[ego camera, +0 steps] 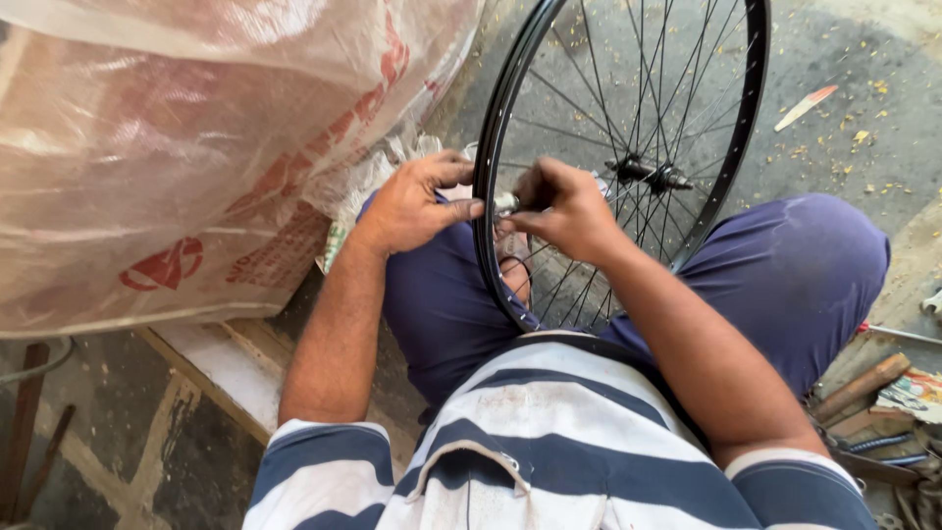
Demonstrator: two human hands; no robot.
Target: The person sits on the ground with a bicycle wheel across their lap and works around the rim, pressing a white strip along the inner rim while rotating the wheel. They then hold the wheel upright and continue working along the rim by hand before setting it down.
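A black bicycle wheel rim (751, 108) with thin spokes stands upright between my knees, its hub (648, 175) in the middle. My left hand (417, 201) grips the outside of the rim at its left side, thumb pressed on the edge. My right hand (564, 211) is inside the rim, fingers pinched on a small silver tool or nipple (506, 203) at the rim. Both hands meet at the same spot on the rim. What exactly the right fingers hold is partly hidden.
A large translucent plastic sack (167, 147) with red print fills the left side. Tools, a wooden handle (863, 385) and small parts lie on the ground at the lower right. A concrete floor with scattered debris (854, 128) lies beyond the wheel.
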